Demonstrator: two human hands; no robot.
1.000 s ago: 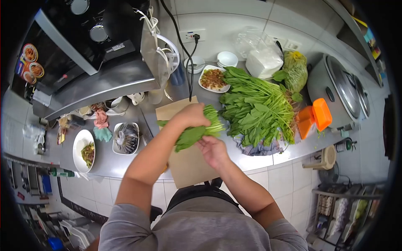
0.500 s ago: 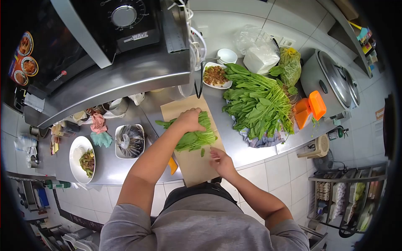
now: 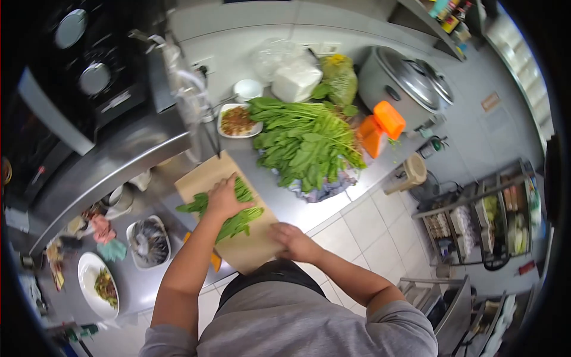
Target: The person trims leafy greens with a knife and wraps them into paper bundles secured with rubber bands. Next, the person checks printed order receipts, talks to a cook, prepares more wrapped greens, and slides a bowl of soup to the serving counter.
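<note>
fingers [image 3: 231,180] of the left hand [image 3: 223,201] rest spread on greens [image 3: 239,224], microwave label [image 3: 116,102] unreadably blurred.

Plain grey short-sleeved shirt, black bottoms.

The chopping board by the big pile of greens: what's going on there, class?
The person's left hand presses a small bunch of leafy greens onto the brown board. The right hand is at the board's near right edge. A large pile of greens lies beside the board on the metal counter, and an orange handle shows at the board's left side.
</note>
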